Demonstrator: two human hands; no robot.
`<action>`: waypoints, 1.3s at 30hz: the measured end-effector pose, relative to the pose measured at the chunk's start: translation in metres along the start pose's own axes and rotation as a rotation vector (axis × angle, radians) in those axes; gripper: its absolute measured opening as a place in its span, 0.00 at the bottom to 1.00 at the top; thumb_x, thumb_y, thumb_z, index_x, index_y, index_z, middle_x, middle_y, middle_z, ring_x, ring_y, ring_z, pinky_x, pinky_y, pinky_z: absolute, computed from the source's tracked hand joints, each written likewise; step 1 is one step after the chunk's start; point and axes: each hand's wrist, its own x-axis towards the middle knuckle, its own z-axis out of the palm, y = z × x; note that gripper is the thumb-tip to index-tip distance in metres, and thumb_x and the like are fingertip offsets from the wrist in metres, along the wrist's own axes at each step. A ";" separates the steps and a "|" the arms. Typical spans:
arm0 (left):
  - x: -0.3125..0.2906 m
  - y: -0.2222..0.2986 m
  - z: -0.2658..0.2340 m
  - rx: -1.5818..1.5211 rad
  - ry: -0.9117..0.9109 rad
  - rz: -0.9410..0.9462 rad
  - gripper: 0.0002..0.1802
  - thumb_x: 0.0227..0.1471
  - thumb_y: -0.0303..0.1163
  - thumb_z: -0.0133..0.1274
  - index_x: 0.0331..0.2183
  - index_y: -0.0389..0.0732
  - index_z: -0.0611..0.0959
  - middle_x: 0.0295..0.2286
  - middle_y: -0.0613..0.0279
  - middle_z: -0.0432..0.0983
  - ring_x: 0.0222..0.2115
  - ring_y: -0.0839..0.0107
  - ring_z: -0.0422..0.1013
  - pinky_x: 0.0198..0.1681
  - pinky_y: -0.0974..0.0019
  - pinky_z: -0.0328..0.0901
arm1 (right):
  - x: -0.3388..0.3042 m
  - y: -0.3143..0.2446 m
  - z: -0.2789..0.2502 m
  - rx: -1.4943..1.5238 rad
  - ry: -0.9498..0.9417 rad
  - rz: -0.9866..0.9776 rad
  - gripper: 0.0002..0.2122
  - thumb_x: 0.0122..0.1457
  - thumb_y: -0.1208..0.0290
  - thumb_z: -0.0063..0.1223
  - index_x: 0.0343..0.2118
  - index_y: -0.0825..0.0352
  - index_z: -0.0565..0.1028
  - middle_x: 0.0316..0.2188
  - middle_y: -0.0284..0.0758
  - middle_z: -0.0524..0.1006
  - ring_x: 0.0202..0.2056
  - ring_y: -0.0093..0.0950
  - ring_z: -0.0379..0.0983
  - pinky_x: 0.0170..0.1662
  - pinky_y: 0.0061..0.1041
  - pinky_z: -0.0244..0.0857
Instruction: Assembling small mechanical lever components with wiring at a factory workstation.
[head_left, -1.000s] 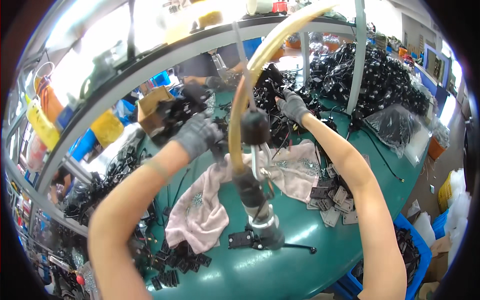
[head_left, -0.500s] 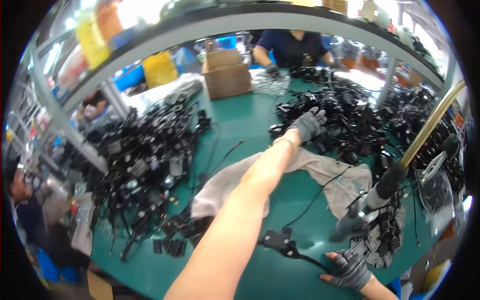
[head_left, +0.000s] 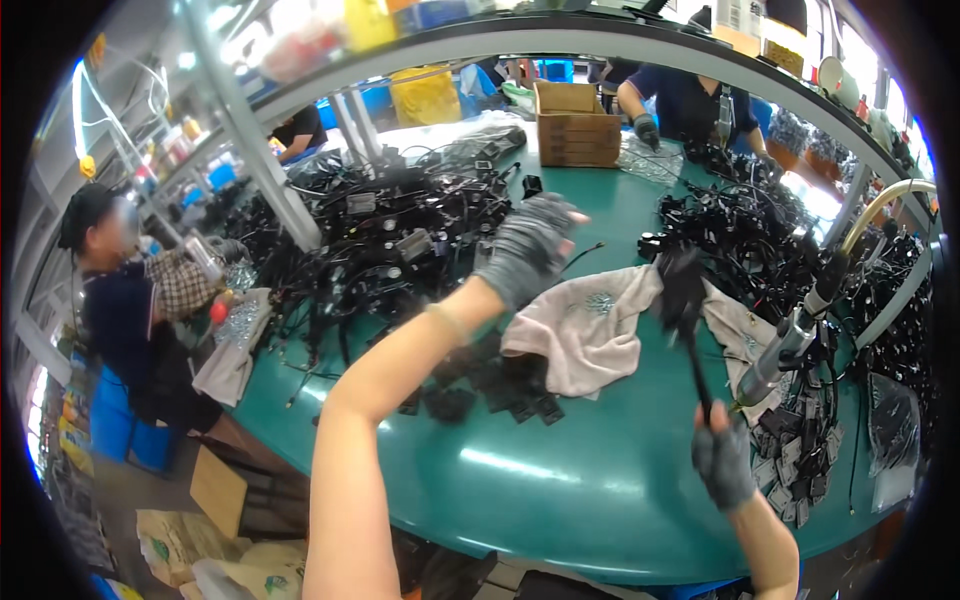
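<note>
My right hand [head_left: 722, 460], in a grey fingerless glove, is closed around the cable of a black device [head_left: 683, 290]. The device is blurred and held up over the cloth on the table's right side. My left hand [head_left: 530, 250], gloved the same way, is raised beside the left heap of black cabled devices [head_left: 390, 240]. Its bare fingertips are apart and I see nothing in them. Under and right of this hand lies a crumpled beige cloth [head_left: 590, 350] with small metal screws [head_left: 600, 302] on it.
A powered screwdriver [head_left: 780, 360] hangs at the right above flat grey pieces [head_left: 795, 450]. Another heap of black devices [head_left: 740, 205] lies at the far right. A cardboard box [head_left: 578, 135] stands at the back. Co-workers sit across and at left [head_left: 125, 300]. A shelf beam [head_left: 560, 40] spans overhead.
My left hand has drawn back from the right heap toward the left heap. My right hand has lifted the black device off the table by its cable. The view has swung left.
</note>
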 end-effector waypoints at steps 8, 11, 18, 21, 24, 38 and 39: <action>-0.100 -0.137 -0.145 0.614 -0.329 -0.636 0.61 0.27 0.59 0.66 0.59 0.41 0.57 0.59 0.45 0.50 0.62 0.49 0.42 0.63 0.52 0.41 | 0.254 0.025 0.066 0.743 0.718 0.099 0.12 0.64 0.61 0.41 0.38 0.63 0.73 0.19 0.24 0.67 0.16 0.16 0.60 0.15 0.18 0.52; -0.098 -0.155 -0.162 0.475 -0.683 -0.799 0.78 0.17 0.61 0.69 0.62 0.38 0.42 0.61 0.42 0.41 0.63 0.48 0.35 0.65 0.56 0.33 | 0.326 0.073 -0.012 0.522 0.700 -0.052 0.13 0.61 0.61 0.45 0.42 0.66 0.72 0.28 0.34 0.74 0.25 0.26 0.71 0.20 0.28 0.66; -0.109 -0.192 -0.182 0.667 -0.896 -0.713 0.79 0.14 0.51 0.73 0.63 0.49 0.42 0.62 0.46 0.40 0.64 0.50 0.34 0.64 0.49 0.36 | 0.319 -0.030 0.073 -0.326 0.538 -0.532 0.16 0.53 0.71 0.53 0.46 0.65 0.73 0.37 0.37 0.76 0.38 0.28 0.72 0.44 0.25 0.66; -0.112 -0.203 -0.188 0.607 -0.865 -0.732 0.77 0.14 0.50 0.73 0.62 0.48 0.44 0.60 0.46 0.46 0.63 0.50 0.38 0.64 0.51 0.39 | 0.277 -0.093 0.184 0.015 -0.150 -0.429 0.10 0.54 0.74 0.55 0.40 0.63 0.75 0.30 0.26 0.75 0.32 0.15 0.67 0.35 0.17 0.66; -0.097 -0.215 -0.189 0.508 -0.806 -0.696 0.69 0.18 0.48 0.73 0.61 0.44 0.53 0.58 0.47 0.54 0.61 0.52 0.48 0.63 0.55 0.44 | 0.258 -0.124 0.262 -0.094 -0.374 -0.428 0.27 0.48 0.73 0.64 0.52 0.60 0.67 0.42 0.31 0.71 0.34 0.18 0.68 0.38 0.18 0.67; -0.136 -0.238 -0.175 0.558 -0.698 -0.804 0.39 0.37 0.29 0.61 0.54 0.46 0.68 0.47 0.45 0.68 0.50 0.49 0.65 0.50 0.57 0.63 | 0.248 -0.133 0.338 0.242 -0.492 -0.371 0.18 0.42 0.72 0.69 0.38 0.64 0.75 0.34 0.32 0.80 0.35 0.22 0.75 0.35 0.23 0.71; -0.135 -0.242 -0.175 0.535 -0.759 -0.899 0.36 0.39 0.26 0.58 0.54 0.48 0.68 0.46 0.45 0.70 0.49 0.50 0.66 0.50 0.58 0.63 | 0.234 -0.148 0.327 0.353 -0.489 -0.255 0.17 0.43 0.74 0.68 0.37 0.63 0.75 0.34 0.31 0.79 0.34 0.20 0.75 0.33 0.21 0.71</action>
